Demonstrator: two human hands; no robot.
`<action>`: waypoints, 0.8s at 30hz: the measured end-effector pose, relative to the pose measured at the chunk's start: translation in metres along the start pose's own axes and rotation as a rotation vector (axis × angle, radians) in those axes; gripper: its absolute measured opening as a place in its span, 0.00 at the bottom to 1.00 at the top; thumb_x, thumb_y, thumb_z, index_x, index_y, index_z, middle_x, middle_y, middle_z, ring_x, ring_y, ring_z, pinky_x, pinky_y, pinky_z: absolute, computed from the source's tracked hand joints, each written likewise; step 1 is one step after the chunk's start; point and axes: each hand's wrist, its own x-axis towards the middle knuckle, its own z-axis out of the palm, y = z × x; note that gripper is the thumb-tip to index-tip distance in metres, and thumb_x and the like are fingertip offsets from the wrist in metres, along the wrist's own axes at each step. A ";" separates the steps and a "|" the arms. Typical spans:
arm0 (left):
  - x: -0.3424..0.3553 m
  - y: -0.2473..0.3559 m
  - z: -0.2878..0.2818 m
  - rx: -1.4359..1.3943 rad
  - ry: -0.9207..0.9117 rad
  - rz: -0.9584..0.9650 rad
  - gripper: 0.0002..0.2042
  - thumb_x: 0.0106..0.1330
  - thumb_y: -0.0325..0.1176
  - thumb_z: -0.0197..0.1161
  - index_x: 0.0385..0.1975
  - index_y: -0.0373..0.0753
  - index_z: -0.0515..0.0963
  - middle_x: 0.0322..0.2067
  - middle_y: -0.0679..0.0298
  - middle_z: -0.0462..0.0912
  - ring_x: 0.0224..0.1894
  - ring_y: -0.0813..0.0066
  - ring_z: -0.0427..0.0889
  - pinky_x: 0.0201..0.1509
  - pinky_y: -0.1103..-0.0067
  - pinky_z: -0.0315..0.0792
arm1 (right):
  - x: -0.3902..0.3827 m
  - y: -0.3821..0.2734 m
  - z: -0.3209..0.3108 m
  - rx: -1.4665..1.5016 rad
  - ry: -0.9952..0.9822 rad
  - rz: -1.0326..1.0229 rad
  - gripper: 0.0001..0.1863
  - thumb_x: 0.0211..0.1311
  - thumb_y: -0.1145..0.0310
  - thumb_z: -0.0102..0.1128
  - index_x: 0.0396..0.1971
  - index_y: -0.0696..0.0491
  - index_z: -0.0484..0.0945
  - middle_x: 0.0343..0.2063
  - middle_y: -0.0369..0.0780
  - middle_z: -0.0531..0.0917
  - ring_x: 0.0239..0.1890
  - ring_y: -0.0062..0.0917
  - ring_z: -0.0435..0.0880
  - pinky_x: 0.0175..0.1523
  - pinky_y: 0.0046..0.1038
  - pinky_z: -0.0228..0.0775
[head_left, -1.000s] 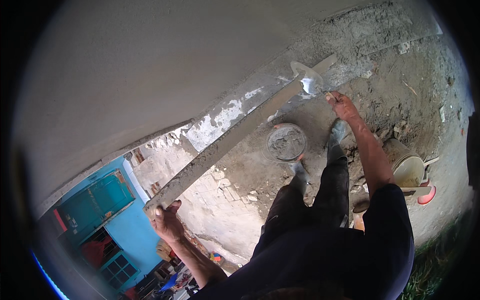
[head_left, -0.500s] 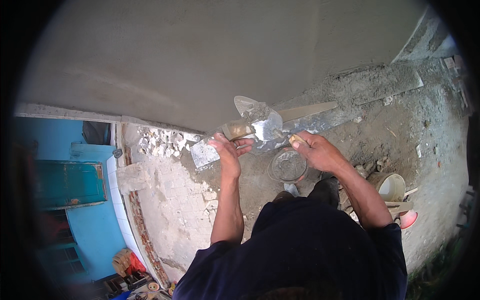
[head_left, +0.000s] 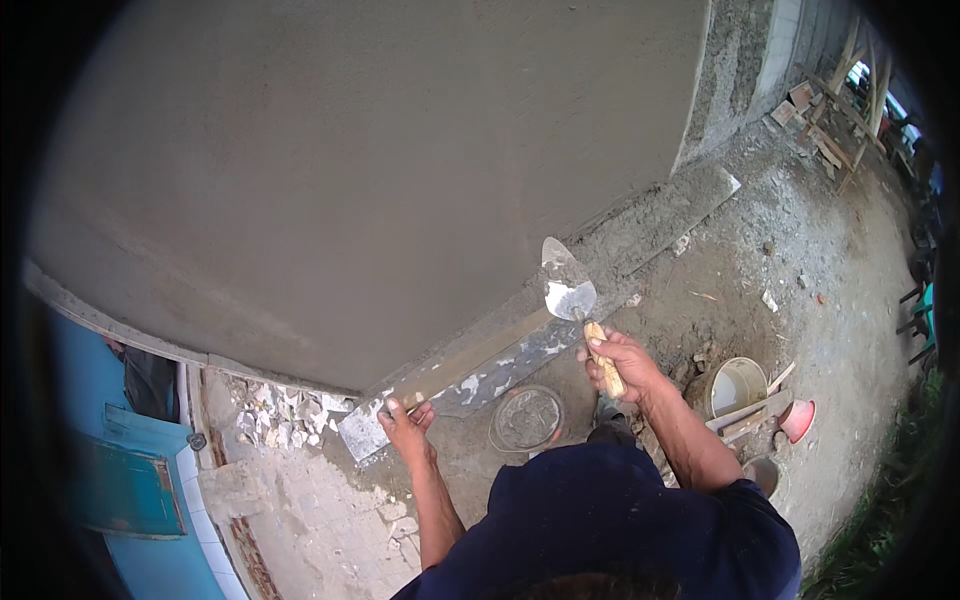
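My right hand (head_left: 628, 368) grips the pale wooden handle of a pointed trowel (head_left: 570, 298). Some grey mortar clings to its metal blade, which points away from me toward the wall. My left hand (head_left: 408, 430) is closed on the near-left end of a long wooden batten (head_left: 470, 358). The batten slants along the foot of the freshly plastered grey wall (head_left: 330, 180), and its far end lies near the trowel blade. Between my hands, closer to my body, a round tub (head_left: 528, 419) of wet mortar stands on the ground.
Mortar-smeared boards (head_left: 660, 225) line the wall's foot. White rubble (head_left: 285, 415) lies at left, beside a blue wall (head_left: 75, 370). On the right are a pale bucket (head_left: 735, 388), wood scraps (head_left: 745, 418) and a red-rimmed bowl (head_left: 796, 421). Timber (head_left: 835, 125) leans at far right.
The view has shifted, showing more ground at right. The trowel has come off the batten and swung right, blade now pointing away. The batten has been lowered along the wall's foot by my left hand.
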 end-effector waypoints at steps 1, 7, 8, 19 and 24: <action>0.000 -0.005 -0.007 -0.015 0.023 -0.016 0.21 0.79 0.51 0.54 0.54 0.40 0.63 0.45 0.56 0.80 0.33 0.66 0.86 0.31 0.76 0.82 | -0.001 -0.006 -0.014 0.092 0.041 -0.072 0.16 0.77 0.57 0.55 0.57 0.49 0.73 0.35 0.38 0.80 0.24 0.19 0.76 0.25 0.24 0.72; -0.009 -0.033 -0.041 -0.006 0.083 -0.102 0.18 0.80 0.51 0.50 0.55 0.44 0.64 0.45 0.57 0.79 0.31 0.66 0.86 0.28 0.77 0.81 | -0.031 -0.108 -0.047 0.402 0.237 -0.667 0.22 0.79 0.53 0.46 0.62 0.50 0.71 0.34 0.37 0.79 0.24 0.20 0.75 0.23 0.23 0.69; -0.010 -0.035 -0.045 0.006 0.095 -0.098 0.18 0.80 0.52 0.50 0.55 0.44 0.64 0.45 0.57 0.79 0.31 0.66 0.85 0.28 0.76 0.81 | -0.041 -0.133 -0.044 0.389 0.272 -0.797 0.23 0.80 0.53 0.44 0.64 0.51 0.70 0.35 0.37 0.79 0.24 0.20 0.75 0.24 0.23 0.70; -0.021 -0.019 -0.010 0.075 0.073 -0.004 0.17 0.82 0.46 0.48 0.56 0.40 0.63 0.45 0.55 0.79 0.31 0.66 0.85 0.28 0.75 0.80 | -0.125 -0.373 0.057 -0.005 0.235 -2.221 0.22 0.79 0.62 0.53 0.64 0.46 0.58 0.37 0.39 0.81 0.38 0.20 0.82 0.41 0.26 0.80; -0.029 -0.019 0.022 0.114 0.033 0.081 0.15 0.81 0.44 0.48 0.55 0.40 0.63 0.43 0.56 0.80 0.30 0.66 0.85 0.27 0.75 0.81 | -0.067 -0.431 0.099 -0.035 0.404 -2.588 0.28 0.77 0.67 0.56 0.67 0.41 0.51 0.33 0.37 0.80 0.38 0.20 0.83 0.44 0.24 0.83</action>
